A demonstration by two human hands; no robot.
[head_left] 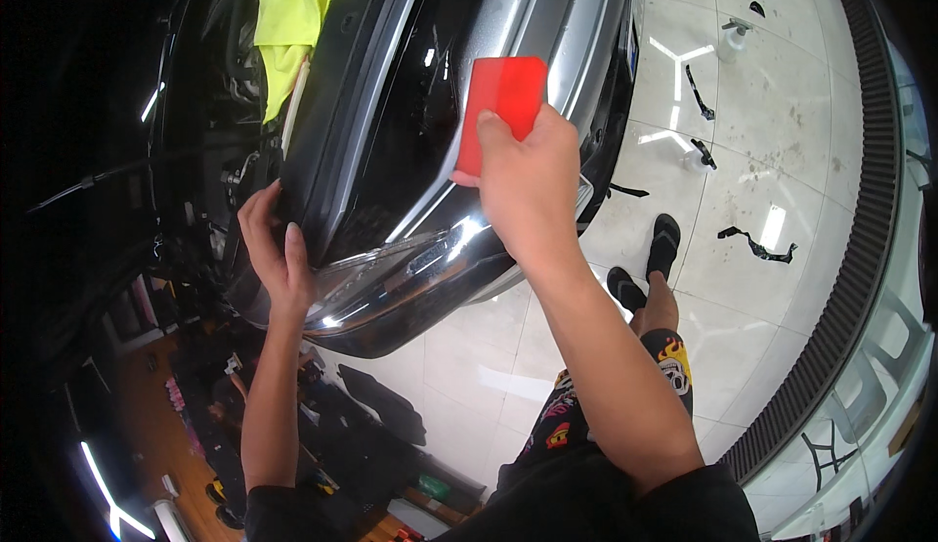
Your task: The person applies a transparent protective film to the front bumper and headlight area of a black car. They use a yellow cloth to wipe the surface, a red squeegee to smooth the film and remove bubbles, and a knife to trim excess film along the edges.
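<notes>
Red pad [503, 87] inside right grip [531, 175]

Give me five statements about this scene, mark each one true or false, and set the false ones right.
1. The right hand grips a red scraper. True.
2. The yellow cloth lies on the floor. False: it is draped on the car.
3. The left hand holds a bottle. False: no bottle shows in it; its fingers are at the edge of the car.
4. A spray bottle is on the floor, to the right of the car. True.
5. The person's shoes are white. False: they are black.
</notes>
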